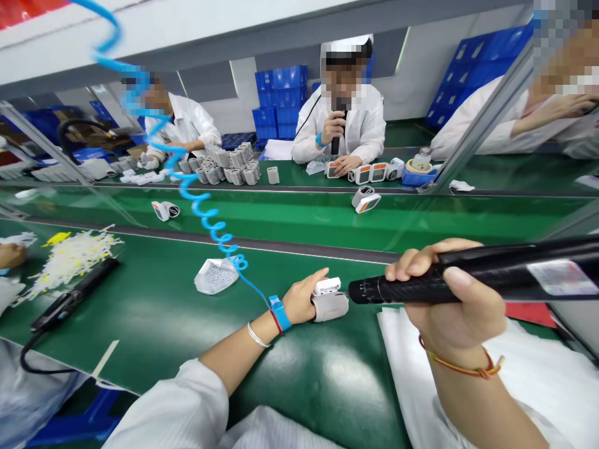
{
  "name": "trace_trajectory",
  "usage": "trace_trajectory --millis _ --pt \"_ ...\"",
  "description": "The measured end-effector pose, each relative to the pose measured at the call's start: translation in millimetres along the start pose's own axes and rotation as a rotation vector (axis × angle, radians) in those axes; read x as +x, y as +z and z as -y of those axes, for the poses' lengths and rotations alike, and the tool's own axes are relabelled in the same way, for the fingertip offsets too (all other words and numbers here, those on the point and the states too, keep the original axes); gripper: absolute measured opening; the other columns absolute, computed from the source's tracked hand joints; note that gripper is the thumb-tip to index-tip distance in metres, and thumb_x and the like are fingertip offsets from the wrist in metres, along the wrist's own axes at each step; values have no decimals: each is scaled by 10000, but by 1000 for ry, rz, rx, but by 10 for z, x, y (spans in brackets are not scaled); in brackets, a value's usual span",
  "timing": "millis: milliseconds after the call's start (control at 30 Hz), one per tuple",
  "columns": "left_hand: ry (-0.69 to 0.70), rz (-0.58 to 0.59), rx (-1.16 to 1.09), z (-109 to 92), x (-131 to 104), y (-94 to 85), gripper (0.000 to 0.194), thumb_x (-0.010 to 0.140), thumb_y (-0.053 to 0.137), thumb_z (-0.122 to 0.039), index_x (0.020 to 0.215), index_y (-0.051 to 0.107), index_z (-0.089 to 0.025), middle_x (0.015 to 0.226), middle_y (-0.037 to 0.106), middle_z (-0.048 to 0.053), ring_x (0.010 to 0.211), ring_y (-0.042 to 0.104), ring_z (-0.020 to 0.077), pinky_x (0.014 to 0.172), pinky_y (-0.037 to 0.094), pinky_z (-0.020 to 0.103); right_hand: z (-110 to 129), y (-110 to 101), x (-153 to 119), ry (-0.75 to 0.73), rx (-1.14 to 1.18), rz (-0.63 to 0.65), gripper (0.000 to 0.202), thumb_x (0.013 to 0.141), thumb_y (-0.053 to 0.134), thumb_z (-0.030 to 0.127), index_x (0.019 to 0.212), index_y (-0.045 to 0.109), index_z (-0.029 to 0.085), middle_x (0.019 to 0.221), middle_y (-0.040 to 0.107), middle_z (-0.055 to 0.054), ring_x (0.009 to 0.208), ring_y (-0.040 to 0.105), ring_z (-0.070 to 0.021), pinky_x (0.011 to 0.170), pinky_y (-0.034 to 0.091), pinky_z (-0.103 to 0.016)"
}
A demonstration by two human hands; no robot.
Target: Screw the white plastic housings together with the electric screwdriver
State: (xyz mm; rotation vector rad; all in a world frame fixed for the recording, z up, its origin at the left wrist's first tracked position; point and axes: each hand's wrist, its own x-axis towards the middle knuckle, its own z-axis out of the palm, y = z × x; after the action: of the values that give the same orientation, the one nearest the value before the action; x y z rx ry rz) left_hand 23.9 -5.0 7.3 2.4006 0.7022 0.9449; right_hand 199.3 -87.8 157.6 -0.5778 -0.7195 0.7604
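Note:
My left hand (299,300) is closed around a small white device with a grey cuff (330,307), held just above the green bench (290,380). In my right hand (456,299) is a black electric screwdriver (496,271), lying nearly level and pointing left. Its tip is at the right end of the device; whether it touches a screw is too small to tell. A blue wrist strap (279,313) with a coiled blue cord (213,224) circles my left wrist. Left of that hand sits a white paper tray of small metal screws (216,275).
A second black screwdriver (77,293) lies at the left beside a pile of white and yellow pieces (75,262). White sheeting (528,374) covers the right side. Beyond, devices (367,201) rest on a green conveyor (281,218), with co-workers (339,125) across it.

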Motion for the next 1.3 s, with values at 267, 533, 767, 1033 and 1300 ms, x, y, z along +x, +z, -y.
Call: trace_trajectory --millis 267,533,767,1033,1300 --pt "21 31 27 -134 20 -114 380 774 570 -228 1149 518 -202 1052 649 44 927 622 165 806 501 277 -245 -109 18 -23 -81 202 184 716 637 242 885 573 209 629 555 -7 559 536 -160 538 482 -331" --pt "24 96 63 -214 57 -162 386 771 550 -213 1154 513 -205 1056 651 38 910 632 157 787 499 260 -368 -143 25 -23 -98 226 168 752 606 219 912 554 209 647 563 4 568 543 -155 542 483 -321" --pt "16 141 78 -276 82 -205 348 810 534 -267 1151 515 -201 1041 652 34 909 629 155 784 490 253 -400 -152 30 -9 -120 199 173 744 610 243 902 546 208 636 560 5 563 546 -156 544 481 -322" --pt "6 164 105 -293 90 -215 345 817 530 -281 1154 512 -212 1039 652 31 887 635 157 766 489 250 -388 -143 36 16 -134 183 177 733 615 257 886 539 212 629 557 10 552 542 -150 541 477 -315" --pt "0 177 128 -326 109 -222 341 817 508 -247 1155 513 -207 1020 654 34 884 636 165 757 490 256 -420 -152 67 48 -118 150 175 713 637 268 846 540 210 609 550 16 535 534 -146 526 477 -306"
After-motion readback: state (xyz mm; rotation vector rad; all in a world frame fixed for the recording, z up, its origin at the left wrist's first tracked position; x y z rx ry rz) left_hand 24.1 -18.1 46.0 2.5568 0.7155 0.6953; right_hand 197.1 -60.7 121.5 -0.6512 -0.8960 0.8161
